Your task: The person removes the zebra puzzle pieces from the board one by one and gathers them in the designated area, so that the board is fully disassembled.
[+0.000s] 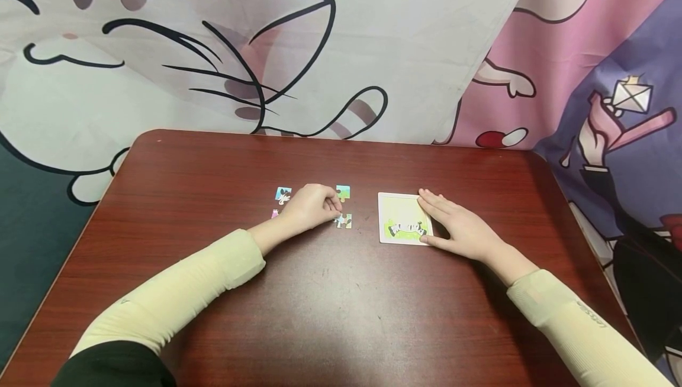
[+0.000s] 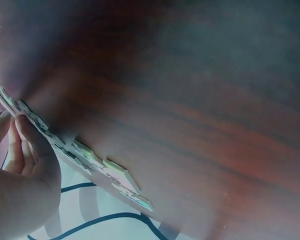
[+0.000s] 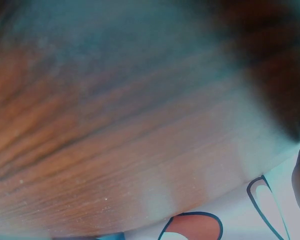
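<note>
My left hand (image 1: pixel 311 205) has its fingers curled, thumb and forefinger pinching the edge of a small jigsaw puzzle piece (image 1: pixel 347 221) low over the table. Just beyond lies a blue-and-green puzzle piece (image 1: pixel 343 192). Left of the hand are a blue piece with a dark-and-white figure (image 1: pixel 283 195) and a pink piece (image 1: pixel 274 213), partly covered by the wrist. In the left wrist view, several flat pieces (image 2: pixel 120 175) lie past the fingertips. My right hand (image 1: pixel 462 227) rests, fingers extended, on the right edge of a square pale-yellow picture board (image 1: pixel 402 209).
The red-brown wooden table (image 1: pixel 298 316) has rounded far corners. Behind it hangs a white cloth (image 1: pixel 426 38) with a cartoon cat, and a pink-and-purple printed cloth (image 1: pixel 565 50) at the right. The right wrist view shows mostly blurred tabletop (image 3: pixel 115 150).
</note>
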Tool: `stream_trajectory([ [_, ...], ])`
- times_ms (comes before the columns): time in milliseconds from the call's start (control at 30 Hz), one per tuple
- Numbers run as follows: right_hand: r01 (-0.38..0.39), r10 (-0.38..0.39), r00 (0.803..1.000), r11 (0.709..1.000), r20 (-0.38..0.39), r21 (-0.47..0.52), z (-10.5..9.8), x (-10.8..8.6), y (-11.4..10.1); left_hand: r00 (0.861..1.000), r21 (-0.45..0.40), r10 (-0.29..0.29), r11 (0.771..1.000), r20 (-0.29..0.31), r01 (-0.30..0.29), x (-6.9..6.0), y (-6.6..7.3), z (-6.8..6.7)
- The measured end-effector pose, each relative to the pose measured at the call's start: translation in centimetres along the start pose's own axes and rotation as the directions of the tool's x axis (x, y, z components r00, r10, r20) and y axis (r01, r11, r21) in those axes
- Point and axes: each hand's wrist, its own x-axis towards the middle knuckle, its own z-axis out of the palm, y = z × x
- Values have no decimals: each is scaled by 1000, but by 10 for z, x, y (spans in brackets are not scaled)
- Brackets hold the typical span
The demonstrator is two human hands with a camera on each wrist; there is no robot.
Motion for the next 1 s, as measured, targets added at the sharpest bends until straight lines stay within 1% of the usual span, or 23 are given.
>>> stream_trajectory([
  [167, -3, 3, 1000, 1000, 3, 2, -1, 0, -1, 1000, -10, 20, 1000, -2, -21, 1, 4, -1],
  [333, -1, 1, 1000, 1000, 0, 10, -1, 0, -1, 999, -22, 43, 999, 2, -43, 5, 12, 2],
  [467, 2, -2, 1000, 1000, -1, 14, 0, 0, -1, 999, -37, 50, 998, 7, -50, 10, 22, 7],
  [600, 3, -3, 1000, 1000, -4, 17, 0, -1, -1, 997, -45, 77, 996, 25, -75, 18, 36, 16],
  [700, 6, -6, 1000, 1000, -3, 15, 1, -1, -2, 993, -18, 104, 995, 50, -103, 24, 46, 24],
  [833, 8, -8, 1000, 1000, -8, 15, 2, -1, 0, 987, 27, 139, 989, 83, -142, 33, 56, 32],
  [1000, 6, -6, 1000, 1000, -9, 16, 2, -1, 1, 982, 64, 138, 987, 131, -147, 42, 63, 41],
])
